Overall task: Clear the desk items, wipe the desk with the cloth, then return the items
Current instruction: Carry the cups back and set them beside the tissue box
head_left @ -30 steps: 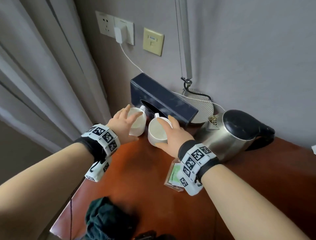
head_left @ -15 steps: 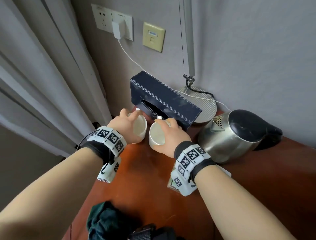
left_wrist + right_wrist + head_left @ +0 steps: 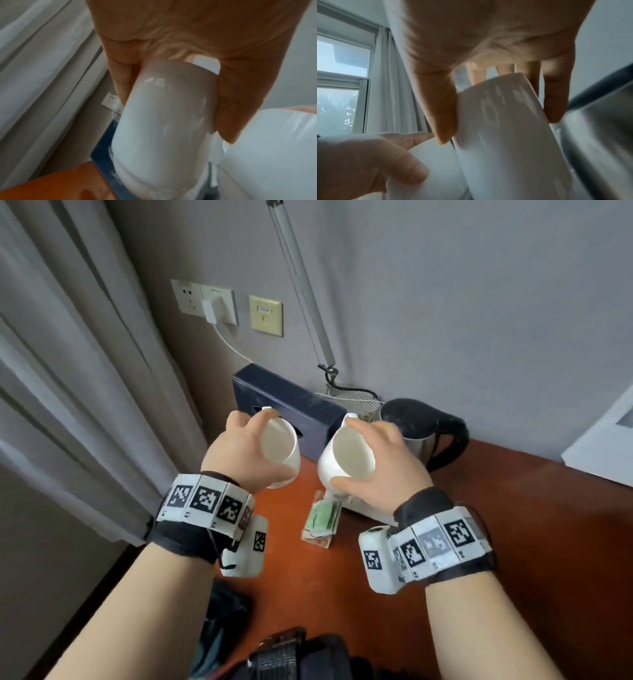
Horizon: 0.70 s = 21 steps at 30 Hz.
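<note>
I hold two white cups in the air above the reddish-brown desk (image 3: pixel 513 525). My left hand (image 3: pixel 239 450) grips the left cup (image 3: pixel 279 448) from above by its rim; the same cup (image 3: pixel 163 121) fills the left wrist view, with fingers (image 3: pixel 123 81) and thumb round it. My right hand (image 3: pixel 383 470) grips the right cup (image 3: pixel 347 457), seen close as a white cup (image 3: pixel 505 128) with the thumb (image 3: pixel 441 111) on one side and fingers on the other. Both cups tilt toward me and look empty. The dark green cloth (image 3: pixel 219 621) lies at the desk's near left edge, partly hidden.
A dark blue tissue box (image 3: pixel 291 405) stands against the wall behind the cups. A steel kettle with black lid (image 3: pixel 428 426) sits right of it, beside a lamp base (image 3: pixel 356 398). Tea sachets (image 3: pixel 322 518) lie on the desk under my hands. Curtains (image 3: pixel 85 371) hang left.
Both hands closed on the cups and lifted them off the desk, up and toward me. The right cup has moved to the right, in front of the kettle.
</note>
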Each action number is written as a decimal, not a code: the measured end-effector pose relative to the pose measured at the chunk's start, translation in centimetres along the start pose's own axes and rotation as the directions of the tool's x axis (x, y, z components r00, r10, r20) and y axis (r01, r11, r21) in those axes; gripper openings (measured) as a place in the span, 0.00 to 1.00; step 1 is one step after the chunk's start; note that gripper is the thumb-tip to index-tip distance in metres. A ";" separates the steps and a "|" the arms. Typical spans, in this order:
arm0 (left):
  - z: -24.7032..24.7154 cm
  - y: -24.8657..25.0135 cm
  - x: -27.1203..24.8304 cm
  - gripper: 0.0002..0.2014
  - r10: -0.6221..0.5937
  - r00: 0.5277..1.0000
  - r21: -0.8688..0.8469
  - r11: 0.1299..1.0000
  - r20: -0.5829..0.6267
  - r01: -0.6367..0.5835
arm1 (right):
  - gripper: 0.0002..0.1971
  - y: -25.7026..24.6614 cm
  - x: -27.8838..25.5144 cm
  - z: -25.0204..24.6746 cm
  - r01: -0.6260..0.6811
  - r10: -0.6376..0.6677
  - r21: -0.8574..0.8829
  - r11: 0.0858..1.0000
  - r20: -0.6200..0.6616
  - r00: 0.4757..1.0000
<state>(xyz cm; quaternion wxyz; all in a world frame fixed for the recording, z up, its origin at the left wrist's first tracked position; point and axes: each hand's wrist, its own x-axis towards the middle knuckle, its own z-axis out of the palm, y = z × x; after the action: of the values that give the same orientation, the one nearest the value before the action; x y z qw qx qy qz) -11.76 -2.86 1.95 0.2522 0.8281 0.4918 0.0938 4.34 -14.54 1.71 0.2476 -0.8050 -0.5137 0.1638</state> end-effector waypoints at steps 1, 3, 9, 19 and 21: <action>0.4 1.4 -1.0 0.41 0.025 1.000 -0.016 1.000 -0.003 -0.025 | 0.41 0.8 -1.4 -1.2 -0.011 0.010 -0.007 1.000 -0.024 1.000; 1.1 3.9 -2.7 0.41 0.071 0.997 -0.043 0.997 -0.002 -0.071 | 0.42 2.4 -3.9 -3.1 -0.034 0.033 -0.027 0.999 -0.056 0.998; 5.6 14.1 -8.9 0.42 0.252 0.967 -0.109 0.963 0.025 -0.248 | 0.43 9.5 -14.3 -10.0 -0.162 0.153 -0.042 0.986 -0.164 0.974; 16.9 28.7 -18.8 0.43 0.514 0.842 -0.208 0.852 0.161 -0.480 | 0.43 21.9 -31.6 -18.3 -0.406 0.371 -0.093 0.909 -0.261 0.891; 18.6 30.9 -20.2 0.43 0.545 0.815 -0.217 0.835 0.198 -0.506 | 0.42 23.7 -34.1 -19.4 -0.454 0.418 -0.084 0.887 -0.271 0.867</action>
<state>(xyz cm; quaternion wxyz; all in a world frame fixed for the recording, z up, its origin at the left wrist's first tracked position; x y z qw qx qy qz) 9.36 -38.33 3.63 0.3398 0.9147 0.1986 0.0919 17.76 -58.30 4.54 0.2064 -0.9300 -0.2942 0.0768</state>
